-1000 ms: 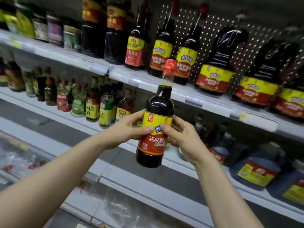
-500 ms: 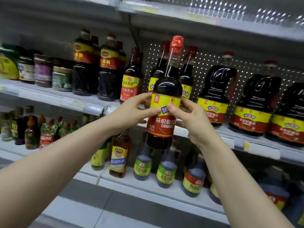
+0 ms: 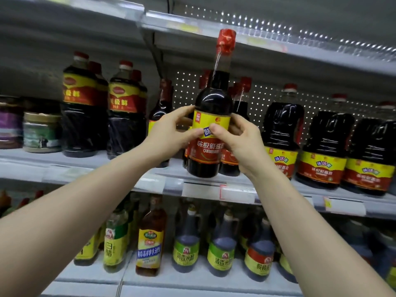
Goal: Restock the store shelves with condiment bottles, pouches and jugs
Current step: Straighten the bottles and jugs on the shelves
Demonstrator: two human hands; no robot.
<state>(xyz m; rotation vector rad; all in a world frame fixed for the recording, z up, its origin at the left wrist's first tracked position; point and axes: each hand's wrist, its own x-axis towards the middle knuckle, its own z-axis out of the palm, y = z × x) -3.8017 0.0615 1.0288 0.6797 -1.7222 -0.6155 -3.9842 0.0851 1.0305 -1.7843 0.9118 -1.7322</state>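
The left hand (image 3: 169, 133) and right hand (image 3: 237, 138) gripped the sauce bottle (image 3: 206, 153) upright between them, label outward, its base at the shelf (image 3: 201, 185) edge below, probably to seat it squarely.

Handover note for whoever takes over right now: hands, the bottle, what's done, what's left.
Left hand: grips the soy sauce bottle at its label, from the left.
Right hand: grips the same bottle from the right.
Bottle: upright, red cap on, base at the front edge of the middle shelf, in front of matching bottles. Soy sauce jugs stand to its right. I cannot tell whether the base rests on the shelf.
Done: bottle brought to its row.
Left: set it down, probably slide it into line, let go, then the other stock.
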